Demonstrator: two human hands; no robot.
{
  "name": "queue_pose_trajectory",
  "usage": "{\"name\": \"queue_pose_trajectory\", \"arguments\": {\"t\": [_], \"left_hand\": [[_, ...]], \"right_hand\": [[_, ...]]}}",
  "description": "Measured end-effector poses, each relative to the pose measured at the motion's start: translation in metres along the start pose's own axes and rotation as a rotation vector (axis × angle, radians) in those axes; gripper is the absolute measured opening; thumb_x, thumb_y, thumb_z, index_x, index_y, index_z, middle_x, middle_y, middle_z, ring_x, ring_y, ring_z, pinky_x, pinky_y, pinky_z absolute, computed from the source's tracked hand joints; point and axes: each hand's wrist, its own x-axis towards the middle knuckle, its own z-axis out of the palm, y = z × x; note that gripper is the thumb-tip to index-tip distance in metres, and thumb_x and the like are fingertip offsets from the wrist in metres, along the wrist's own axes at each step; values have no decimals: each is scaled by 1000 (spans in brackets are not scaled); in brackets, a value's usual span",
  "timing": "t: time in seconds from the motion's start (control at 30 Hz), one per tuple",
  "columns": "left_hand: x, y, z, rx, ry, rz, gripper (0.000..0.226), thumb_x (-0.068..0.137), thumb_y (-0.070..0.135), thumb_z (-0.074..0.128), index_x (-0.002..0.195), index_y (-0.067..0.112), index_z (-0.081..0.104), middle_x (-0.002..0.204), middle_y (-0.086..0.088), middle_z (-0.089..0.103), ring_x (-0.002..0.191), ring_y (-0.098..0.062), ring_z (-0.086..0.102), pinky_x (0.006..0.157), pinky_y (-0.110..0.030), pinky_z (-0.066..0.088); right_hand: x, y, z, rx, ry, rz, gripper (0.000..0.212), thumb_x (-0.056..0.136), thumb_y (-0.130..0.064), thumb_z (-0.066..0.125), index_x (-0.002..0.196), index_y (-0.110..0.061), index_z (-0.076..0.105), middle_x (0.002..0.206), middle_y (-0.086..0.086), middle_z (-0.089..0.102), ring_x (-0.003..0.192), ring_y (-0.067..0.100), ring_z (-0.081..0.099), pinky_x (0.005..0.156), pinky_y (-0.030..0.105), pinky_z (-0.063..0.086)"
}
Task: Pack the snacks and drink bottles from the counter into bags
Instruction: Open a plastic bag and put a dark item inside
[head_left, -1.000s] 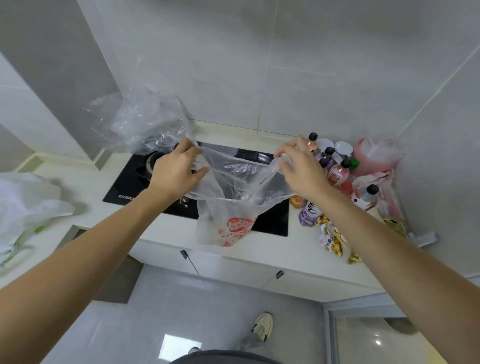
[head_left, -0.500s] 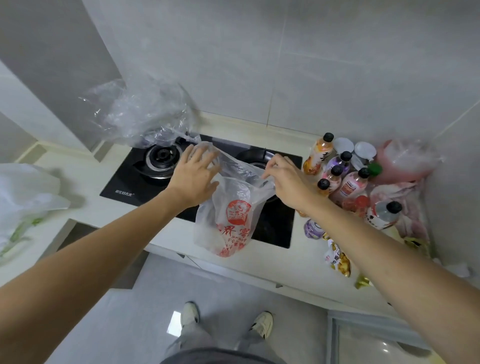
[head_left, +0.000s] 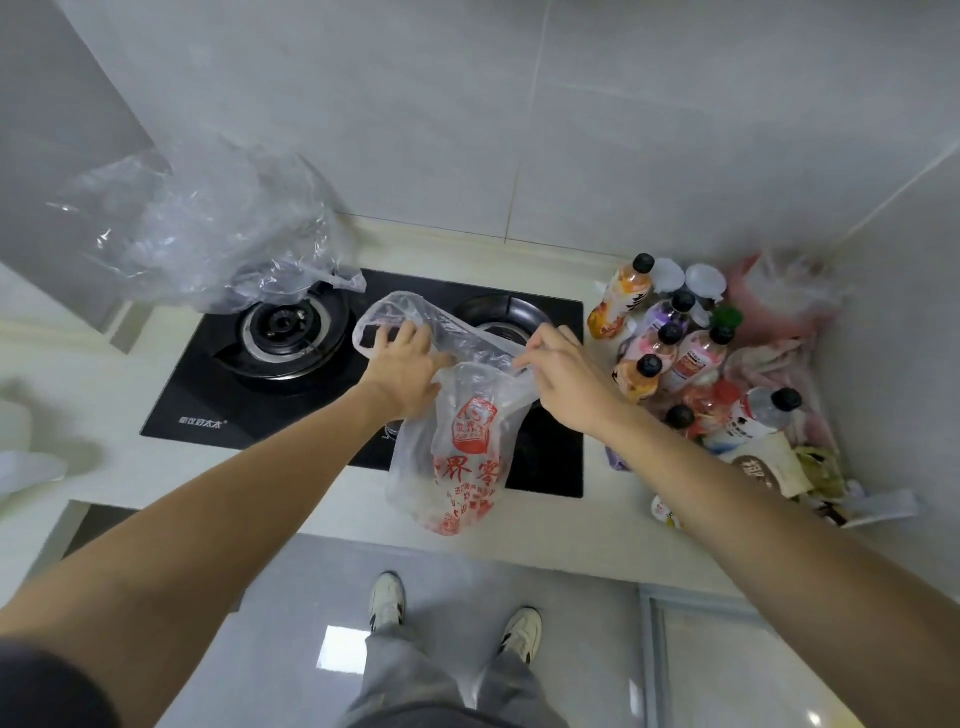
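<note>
Head view shows both hands working the mouth of a thin translucent plastic bag with red printed characters (head_left: 462, 441). The left hand (head_left: 402, 366) has its grip closed on the bag's left rim beside the loop handle, fingers curled into the film; the right hand (head_left: 563, 379) pinches the opposite rim between thumb and fingers. The bag hangs between them over the front edge of the tabletop (head_left: 597, 525), its body draped across the front right part of the black glass gas hob (head_left: 270, 395) and its bottom just past the tabletop's front edge. Its long axis runs from the held mouth, nearer the back wall, down toward the person, mouth upward.

I judge the step in hand to be opening the bag, with nothing yet packed. To do it well, the two grips should draw the rims apart evenly until the mouth gapes, then one hand should keep the rim up while the other fetches items.

Clustered plastic drink bottles with black caps (head_left: 670, 338) stand in the back right corner of the tabletop, with crumpled snack packets (head_left: 810, 467) nearer the right front. A loose clear plastic bag (head_left: 208, 234) lies over the hob's back left burner.
</note>
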Motion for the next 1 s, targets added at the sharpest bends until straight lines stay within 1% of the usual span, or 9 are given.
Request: {"name": "queue_pose_trajectory", "arguments": {"t": [0.17,0.33,0.43,0.5,0.6,0.7,0.8,0.87,1.0], "left_hand": [[13,-8,10,-57,92,132,28,93,26,61,119,25,68,136,-7,50,137,-32,34,117,-52,26],[10,-29,20,-299,122,301,2,78,20,59,78,20,61,100,-3,66,115,-27,52,100,-45,45],[7,-40,17,-339,74,291,10,88,24,57,84,17,64,96,-7,66,105,-28,58,95,-42,46],[3,-46,15,-403,29,284,27,94,36,44,90,18,64,97,-7,64,97,-30,61,89,-44,49],[-2,-48,15,-438,-5,226,52,105,47,29,86,16,67,97,-6,65,93,-25,62,89,-42,49],[-4,-45,17,-426,-29,132,62,108,50,30,67,13,59,81,-5,61,78,-24,60,82,-39,48],[-3,-43,20,-457,-70,72,61,107,46,38,62,9,55,66,-6,60,65,-24,58,70,-38,46],[-4,-39,19,-460,-104,59,57,104,41,47,57,10,51,58,-5,56,56,-22,53,61,-33,37],[-5,-32,11,-416,-153,63,55,95,36,65,47,17,47,50,0,46,49,-16,44,50,-27,30]], "right_hand": [[6,2,12,-179,39,-5,23,98,-20,62,118,-20,74,116,-4,53,114,21,42,98,44,43],[13,10,27,-285,-18,-13,30,88,-16,70,117,-23,74,122,-4,52,126,23,42,114,41,32],[21,14,34,-323,-37,-54,34,82,-7,71,113,-20,75,117,-3,54,121,23,47,120,41,28],[26,17,39,-358,-37,-89,33,79,-2,70,107,-18,77,112,-1,57,117,25,51,122,42,26],[34,16,45,-408,-82,-118,30,82,-6,67,108,-17,77,108,-3,63,110,25,50,113,41,33],[41,8,51,-455,-168,-124,27,87,-12,66,109,-23,75,109,-7,69,108,21,52,106,40,35],[45,2,60,-484,-224,-123,13,87,-16,70,96,-24,74,98,-7,69,100,19,51,100,40,35],[47,2,64,-488,-231,-115,5,89,-23,72,88,-27,74,91,-8,63,95,18,48,97,40,38],[53,0,70,-422,-166,-183,26,99,-38,60,88,-22,77,97,-2,54,98,21,46,97,45,41]]}}
